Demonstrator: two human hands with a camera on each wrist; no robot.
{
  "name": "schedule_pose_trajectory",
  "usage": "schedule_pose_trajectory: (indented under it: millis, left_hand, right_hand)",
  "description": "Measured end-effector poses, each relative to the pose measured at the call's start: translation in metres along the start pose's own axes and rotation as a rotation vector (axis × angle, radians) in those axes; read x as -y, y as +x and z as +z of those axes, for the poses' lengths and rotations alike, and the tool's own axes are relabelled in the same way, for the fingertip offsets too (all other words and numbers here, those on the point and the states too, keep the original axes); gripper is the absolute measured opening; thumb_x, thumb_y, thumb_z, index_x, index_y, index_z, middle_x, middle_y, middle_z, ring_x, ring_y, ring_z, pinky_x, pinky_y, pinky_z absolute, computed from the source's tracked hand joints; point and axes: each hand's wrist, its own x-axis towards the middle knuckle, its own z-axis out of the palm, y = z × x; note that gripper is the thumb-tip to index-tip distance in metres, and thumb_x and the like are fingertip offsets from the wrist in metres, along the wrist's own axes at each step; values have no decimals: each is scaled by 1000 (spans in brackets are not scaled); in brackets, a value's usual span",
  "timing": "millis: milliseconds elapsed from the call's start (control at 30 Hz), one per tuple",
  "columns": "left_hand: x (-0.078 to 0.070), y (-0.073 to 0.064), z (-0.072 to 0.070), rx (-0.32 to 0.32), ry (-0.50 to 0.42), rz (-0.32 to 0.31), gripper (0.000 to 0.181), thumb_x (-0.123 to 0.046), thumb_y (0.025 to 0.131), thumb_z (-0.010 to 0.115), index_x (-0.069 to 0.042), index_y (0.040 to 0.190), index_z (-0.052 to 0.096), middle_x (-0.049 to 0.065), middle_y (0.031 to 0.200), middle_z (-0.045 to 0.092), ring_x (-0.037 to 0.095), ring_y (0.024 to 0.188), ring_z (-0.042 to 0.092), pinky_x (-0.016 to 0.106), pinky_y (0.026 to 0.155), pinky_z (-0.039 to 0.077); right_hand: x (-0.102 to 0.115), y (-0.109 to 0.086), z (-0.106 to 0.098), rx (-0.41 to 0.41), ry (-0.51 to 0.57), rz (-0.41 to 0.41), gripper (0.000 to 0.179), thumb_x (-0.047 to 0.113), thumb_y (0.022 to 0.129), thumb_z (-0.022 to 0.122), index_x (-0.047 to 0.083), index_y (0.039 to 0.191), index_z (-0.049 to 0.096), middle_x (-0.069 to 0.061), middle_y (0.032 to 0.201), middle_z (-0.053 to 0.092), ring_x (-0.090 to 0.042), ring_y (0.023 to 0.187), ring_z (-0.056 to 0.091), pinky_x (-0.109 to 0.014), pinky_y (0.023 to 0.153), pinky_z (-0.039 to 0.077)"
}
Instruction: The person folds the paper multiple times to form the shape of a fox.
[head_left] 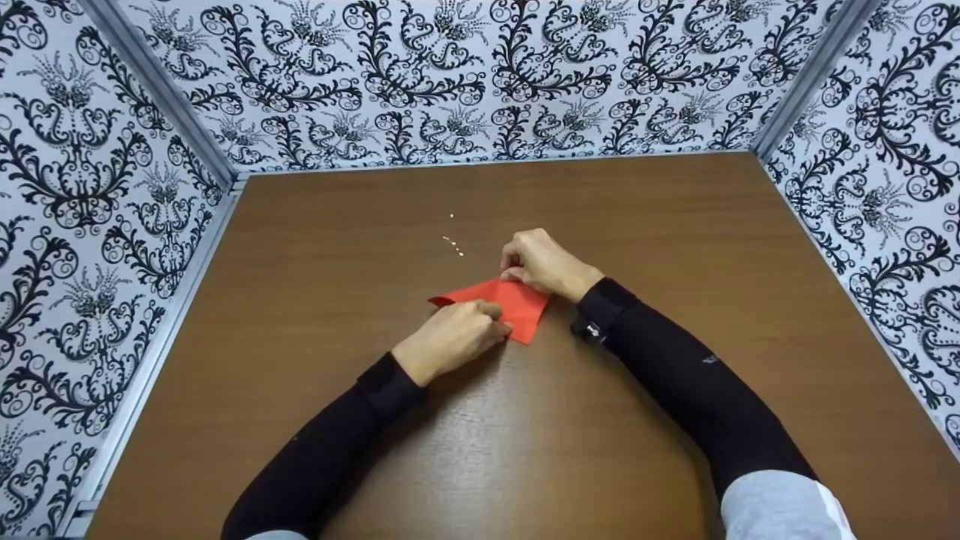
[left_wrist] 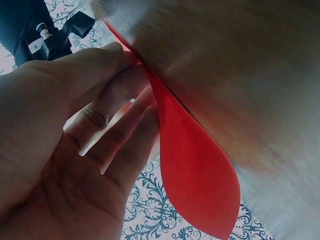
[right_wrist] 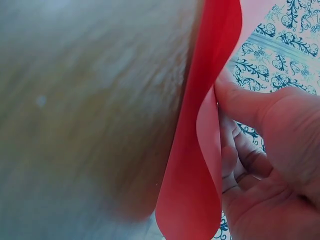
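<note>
A sheet of red paper [head_left: 521, 304] lies on the table between both hands, bent over in a loose, uncreased curve. My left hand [head_left: 457, 337] grips it at the near side, with thumb and fingertips at the paper's edge. At the far edge my right hand [head_left: 544, 262] pinches the sheet between thumb and curled fingers. In the left wrist view, one end of the paper [left_wrist: 200, 170] bows out past the fingers. From the right wrist, two layers of the paper [right_wrist: 185, 185] show, curling apart beside the thumb [right_wrist: 245, 102].
The brown wooden table [head_left: 337, 247] is bordered by panels with a black-and-white scroll pattern [head_left: 450, 75] at the back and both sides. Several small pale specks [head_left: 454, 244] show on the tabletop beyond the paper. A small black device [head_left: 589, 330] sits at the right wrist.
</note>
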Motion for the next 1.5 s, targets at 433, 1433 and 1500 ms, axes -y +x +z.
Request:
schedule_pose_trajectory:
  millis: [433,1433,1500]
  left_hand:
    - [0,-1,0,-13,22,23,18,-9,109,79,-8,91,80,6,85,68,13,72,54,36,66,60]
    - [0,0,0,-3,49,28,17,-14,112,79,-8,97,85,7,86,69,20,74,66,37,68,62]
    - [0,-1,0,-13,39,28,17,-13,110,80,-8,95,84,7,86,70,21,75,70,38,69,64]
  right_hand:
    - [-1,0,0,-1,-6,35,10,14,99,94,7,93,90,-12,93,86,-33,92,78,-48,87,64]
    - [-14,-9,-9,-27,-27,86,9,13,102,91,6,97,89,-12,96,87,-32,93,81,-49,90,68]
    - [-16,-11,-9,-37,-36,67,9,12,102,91,5,96,89,-12,95,87,-33,94,82,-50,90,68]
